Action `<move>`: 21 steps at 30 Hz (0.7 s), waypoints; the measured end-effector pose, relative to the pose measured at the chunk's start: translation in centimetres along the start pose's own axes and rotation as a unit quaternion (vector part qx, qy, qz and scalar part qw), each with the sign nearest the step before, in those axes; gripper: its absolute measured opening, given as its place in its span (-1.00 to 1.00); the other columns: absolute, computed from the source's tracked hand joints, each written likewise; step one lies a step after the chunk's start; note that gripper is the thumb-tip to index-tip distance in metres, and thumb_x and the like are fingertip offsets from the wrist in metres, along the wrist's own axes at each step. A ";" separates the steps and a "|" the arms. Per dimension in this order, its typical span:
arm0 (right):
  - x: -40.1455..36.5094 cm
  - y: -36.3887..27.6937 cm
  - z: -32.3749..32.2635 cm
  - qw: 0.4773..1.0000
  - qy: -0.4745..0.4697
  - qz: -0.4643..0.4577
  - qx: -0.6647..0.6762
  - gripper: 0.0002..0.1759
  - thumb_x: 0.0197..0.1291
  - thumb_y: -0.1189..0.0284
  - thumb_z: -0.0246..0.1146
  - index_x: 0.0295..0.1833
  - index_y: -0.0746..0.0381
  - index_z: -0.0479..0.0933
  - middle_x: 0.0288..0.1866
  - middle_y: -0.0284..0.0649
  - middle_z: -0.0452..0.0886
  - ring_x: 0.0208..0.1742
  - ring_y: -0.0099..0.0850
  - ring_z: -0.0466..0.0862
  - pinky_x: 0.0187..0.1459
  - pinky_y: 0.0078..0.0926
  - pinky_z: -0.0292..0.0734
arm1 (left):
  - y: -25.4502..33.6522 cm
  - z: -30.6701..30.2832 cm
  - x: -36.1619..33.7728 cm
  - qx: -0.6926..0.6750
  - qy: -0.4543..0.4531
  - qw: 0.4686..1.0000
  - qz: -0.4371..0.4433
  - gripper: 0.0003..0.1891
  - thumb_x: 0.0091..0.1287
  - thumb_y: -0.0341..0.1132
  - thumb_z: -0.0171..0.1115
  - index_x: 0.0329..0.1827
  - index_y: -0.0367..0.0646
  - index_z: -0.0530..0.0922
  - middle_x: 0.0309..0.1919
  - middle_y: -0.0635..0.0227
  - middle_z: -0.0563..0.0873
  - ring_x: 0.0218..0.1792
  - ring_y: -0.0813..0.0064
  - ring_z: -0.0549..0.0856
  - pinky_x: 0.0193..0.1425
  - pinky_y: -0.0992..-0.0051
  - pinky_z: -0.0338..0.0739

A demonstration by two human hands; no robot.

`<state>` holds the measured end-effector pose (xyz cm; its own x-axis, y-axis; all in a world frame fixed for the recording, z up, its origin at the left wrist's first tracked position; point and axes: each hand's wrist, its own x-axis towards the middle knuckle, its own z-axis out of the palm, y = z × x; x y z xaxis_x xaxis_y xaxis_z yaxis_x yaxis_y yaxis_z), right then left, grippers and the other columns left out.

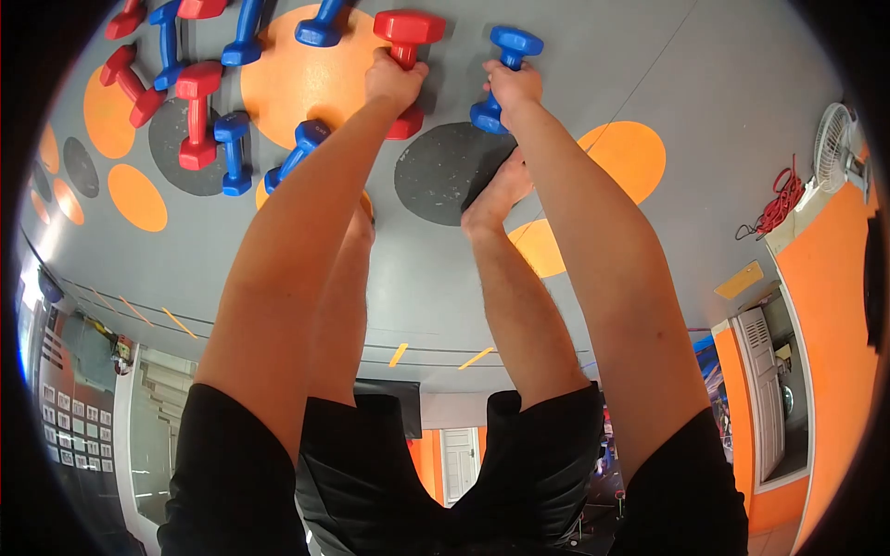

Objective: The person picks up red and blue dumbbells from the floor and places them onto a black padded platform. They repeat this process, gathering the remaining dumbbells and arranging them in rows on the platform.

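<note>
My left hand is closed round the handle of a red dumbbell, whose two heads show above and below the fist. To its right, my right hand grips the handle of a smaller blue dumbbell. Both dumbbells are at the grey floor, roughly side by side and apart; whether they touch it I cannot tell. Left of my left forearm lies another blue dumbbell, partly hidden by that arm.
Several red and blue dumbbells, among them a red one and a blue one, lie at the upper left. My bare foot stands below my right hand. At the right are a red cord and a fan.
</note>
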<state>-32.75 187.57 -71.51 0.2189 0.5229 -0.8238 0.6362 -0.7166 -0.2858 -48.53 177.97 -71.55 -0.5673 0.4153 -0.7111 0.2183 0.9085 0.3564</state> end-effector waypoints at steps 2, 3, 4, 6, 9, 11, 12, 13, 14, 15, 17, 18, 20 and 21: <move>0.7 -0.5 0.1 1.000 -0.001 -0.009 0.016 -0.73 0.10 0.39 0.37 -0.12 0.28 0.56 -0.32 -0.24 0.65 -0.32 -0.42 0.68 -0.16 -0.30 0.56 | 0.2 -0.4 -1.2 -0.016 0.020 0.999 0.030 -0.39 0.13 -0.15 0.40 0.19 -0.26 0.41 -0.03 -0.01 0.66 0.01 0.03 0.67 0.14 0.21 0.56; 1.0 -0.6 0.1 0.999 -0.001 -0.014 0.031 -0.72 0.11 0.38 0.38 -0.11 0.27 0.56 -0.32 -0.25 0.65 -0.31 -0.42 0.69 -0.14 -0.29 0.57 | -0.2 -0.5 -2.0 -0.029 0.035 0.997 0.058 -0.31 0.12 -0.15 0.40 0.26 -0.29 0.33 0.09 -0.10 0.58 0.12 -0.07 0.61 0.24 0.19 0.51; 1.3 -0.8 -0.1 0.999 -0.002 -0.013 0.032 -0.72 0.11 0.38 0.38 -0.11 0.27 0.56 -0.32 -0.25 0.65 -0.31 -0.42 0.69 -0.14 -0.29 0.57 | -0.7 -0.7 -2.9 -0.028 0.036 0.997 0.059 -0.31 0.12 -0.15 0.40 0.26 -0.29 0.33 0.09 -0.10 0.58 0.12 -0.07 0.61 0.24 0.19 0.51; 1.2 -1.7 -0.4 0.999 -0.013 -0.041 0.028 -0.51 0.09 0.22 0.40 0.09 0.24 0.56 0.01 -0.06 0.69 0.05 -0.10 0.69 0.08 -0.13 0.58 | -1.9 -1.4 -4.5 -0.016 0.093 0.984 0.148 -0.32 0.13 -0.23 0.38 0.29 -0.28 0.31 0.14 -0.07 0.51 0.16 -0.08 0.54 0.27 0.18 0.47; -1.0 -2.4 -1.7 0.985 0.002 -0.134 -0.109 -0.49 0.15 0.21 0.34 0.15 0.27 0.53 0.07 0.01 0.67 0.08 -0.05 0.67 0.14 -0.14 0.56 | -4.4 -2.9 -7.5 -0.038 0.092 0.980 0.173 -0.37 0.13 -0.27 0.37 0.26 -0.27 0.37 0.11 -0.02 0.54 0.10 -0.01 0.57 0.24 0.20 0.49; -3.1 -2.5 -2.7 0.956 0.032 -0.206 -0.204 -0.49 0.17 0.22 0.32 0.16 0.29 0.52 0.11 0.04 0.65 0.11 -0.04 0.66 0.17 -0.14 0.55 | -6.2 -4.9 -9.8 -0.039 0.095 0.974 0.199 -0.39 0.13 -0.28 0.38 0.26 -0.24 0.40 0.11 0.02 0.55 0.05 0.06 0.61 0.20 0.23 0.52; -4.3 -1.5 -3.2 0.944 0.046 -0.230 -0.233 -0.46 0.16 0.23 0.31 0.19 0.31 0.50 0.16 0.06 0.62 0.19 -0.03 0.61 0.22 -0.15 0.51 | -6.8 -6.2 -11.1 -0.036 0.060 0.982 0.176 -0.42 0.12 -0.29 0.36 0.23 -0.23 0.42 0.10 0.00 0.55 0.08 0.02 0.59 0.19 0.21 0.50; -5.6 -0.7 -3.9 0.929 0.062 -0.255 -0.260 -0.44 0.16 0.24 0.30 0.23 0.33 0.49 0.22 0.08 0.58 0.26 -0.03 0.56 0.28 -0.15 0.47 | -7.2 -7.6 -12.3 -0.035 0.026 0.987 0.156 -0.44 0.11 -0.29 0.35 0.20 -0.22 0.43 0.08 -0.01 0.55 0.11 -0.01 0.56 0.19 0.20 0.49; -7.5 0.4 -4.8 0.928 0.047 -0.252 -0.271 -0.41 0.15 0.25 0.30 0.25 0.33 0.47 0.26 0.09 0.55 0.32 -0.04 0.51 0.33 -0.15 0.41 | -7.6 -9.4 -13.8 -0.051 -0.033 0.991 0.117 -0.47 0.10 -0.28 0.35 0.17 -0.19 0.46 0.07 -0.01 0.55 0.07 0.01 0.57 0.16 0.18 0.48; -9.7 1.8 -5.7 0.926 0.033 -0.251 -0.280 -0.38 0.14 0.26 0.30 0.28 0.34 0.46 0.30 0.09 0.51 0.37 -0.05 0.46 0.38 -0.16 0.36 | -8.5 -11.1 -15.0 -0.065 -0.091 0.991 0.080 -0.49 0.09 -0.27 0.35 0.14 -0.16 0.49 0.07 -0.01 0.55 0.04 0.03 0.57 0.13 0.16 0.48; -15.5 3.4 -8.4 0.942 -0.005 -0.198 -0.272 -0.38 0.15 0.22 0.29 0.31 0.23 0.47 0.33 0.01 0.51 0.38 -0.04 0.44 0.39 -0.16 0.34 | -11.9 -13.0 -17.5 -0.019 -0.063 0.990 0.124 -0.60 0.07 -0.15 0.35 -0.05 -0.15 0.61 -0.04 0.08 0.62 0.02 0.01 0.56 0.22 0.03 0.37; -19.0 3.7 -10.3 0.942 -0.050 -0.187 -0.273 -0.41 0.14 0.23 0.26 0.30 0.18 0.49 0.30 -0.01 0.52 0.36 -0.04 0.46 0.35 -0.14 0.38 | -13.5 -14.4 -19.5 -0.036 -0.063 0.983 0.166 -0.63 0.12 -0.13 0.32 -0.07 -0.14 0.64 -0.10 0.09 0.70 0.05 -0.05 0.61 0.24 0.07 0.43; -26.1 6.3 -12.7 0.921 0.064 -0.321 -0.212 -0.62 0.15 0.31 0.26 0.06 0.23 0.60 0.03 -0.03 0.69 0.10 -0.06 0.66 0.15 -0.18 0.51 | -10.7 -22.2 -25.4 -0.047 -0.140 0.982 0.119 -0.62 0.21 -0.09 0.27 -0.04 -0.19 0.67 -0.12 0.01 0.77 -0.03 0.05 0.74 0.10 0.23 0.59; -30.5 6.0 -14.8 0.947 0.008 -0.267 -0.179 -0.69 0.16 0.34 0.26 -0.01 0.23 0.61 -0.03 -0.02 0.70 0.07 -0.09 0.66 0.13 -0.21 0.51 | -10.1 -25.5 -28.4 -0.066 -0.137 0.981 0.121 -0.63 0.20 -0.12 0.31 -0.06 -0.21 0.68 -0.15 0.05 0.78 -0.05 0.14 0.76 0.10 0.26 0.59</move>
<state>-24.65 174.12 -40.85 -0.1957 0.7753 -0.6005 0.8685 -0.1474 -0.4733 -54.88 155.84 -39.46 -0.2735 0.6307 -0.7262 0.2053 0.7759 0.5965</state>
